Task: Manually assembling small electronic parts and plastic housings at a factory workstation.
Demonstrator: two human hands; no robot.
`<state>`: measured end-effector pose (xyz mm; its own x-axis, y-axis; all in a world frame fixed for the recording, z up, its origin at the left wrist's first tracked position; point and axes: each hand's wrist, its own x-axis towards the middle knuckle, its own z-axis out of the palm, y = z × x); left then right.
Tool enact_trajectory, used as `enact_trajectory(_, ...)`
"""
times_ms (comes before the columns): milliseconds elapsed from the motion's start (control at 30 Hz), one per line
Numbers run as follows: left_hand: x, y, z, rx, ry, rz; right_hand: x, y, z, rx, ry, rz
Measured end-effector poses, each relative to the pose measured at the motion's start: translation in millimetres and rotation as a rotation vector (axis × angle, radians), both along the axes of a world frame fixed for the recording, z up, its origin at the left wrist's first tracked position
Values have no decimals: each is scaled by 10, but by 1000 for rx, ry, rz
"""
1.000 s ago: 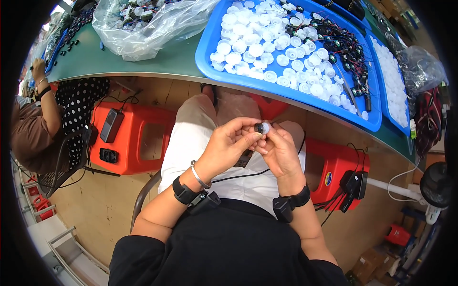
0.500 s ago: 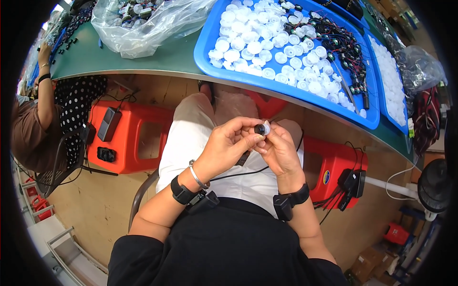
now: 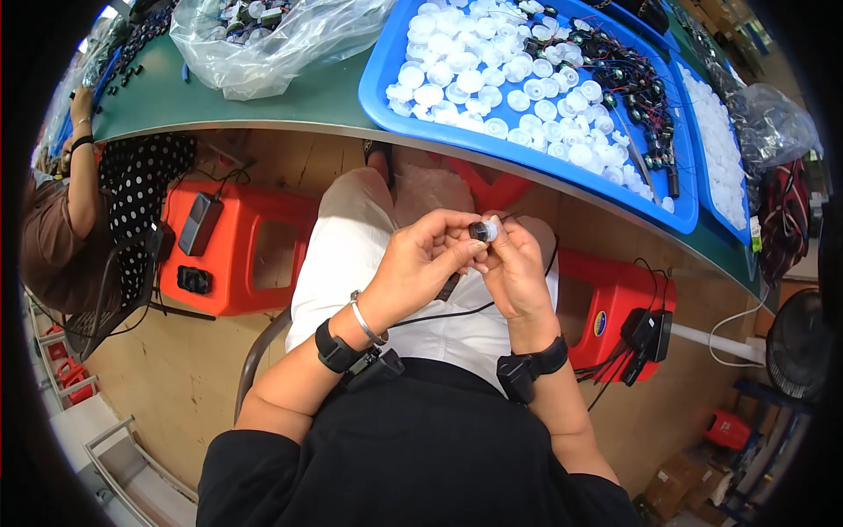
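Observation:
Above my lap, my left hand [image 3: 430,259] pinches a small black cylindrical part [image 3: 478,232] between thumb and fingers. Against its right end sits a small translucent white plastic piece [image 3: 491,230], gripped by the thumb and fingers of my right hand [image 3: 516,268]. The two pieces touch end to end; whether they are joined cannot be made out. Beyond my hands, a blue tray [image 3: 373,92] on the table bears many white plastic discs [image 3: 470,81]. Along its right side lies a tangle of dark parts with thin wires [image 3: 628,79].
A slim metal tool [image 3: 638,156] lies in the tray. A second blue tray holds white pieces [image 3: 716,140]. A clear plastic bag [image 3: 246,75] rests on the green table [image 3: 299,98]. Red stools [image 3: 230,294] flank my legs. A fan [image 3: 797,342] stands right; another person's hand [image 3: 82,105] is far left.
Both hands have shifted slightly upward, and the black part has turned a little, showing more of its side. The grip of each hand stays the same.

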<state>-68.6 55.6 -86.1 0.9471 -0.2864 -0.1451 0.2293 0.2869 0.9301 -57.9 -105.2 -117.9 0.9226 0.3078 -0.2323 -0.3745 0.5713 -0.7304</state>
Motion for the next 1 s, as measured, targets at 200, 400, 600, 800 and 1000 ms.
enact_trajectory(200, -9, -4, 16, 9, -26, -1, -20, 29, 95, 20, 60, 10)
enact_trajectory(400, -7, -19, 14, 82, -130, -3, -21, -2, 96, 85, 42, 44)
enact_trajectory(600, 0, -22, -6, 213, -295, 11, -13, -28, 23, 176, 3, 69)
enact_trajectory(800, -3, -23, 15, 218, -306, 38, -21, 2, 51, 98, 27, 19)
enact_trajectory(1000, -9, -21, -29, 181, -254, 30, -11, 7, 81, 34, -23, 5)
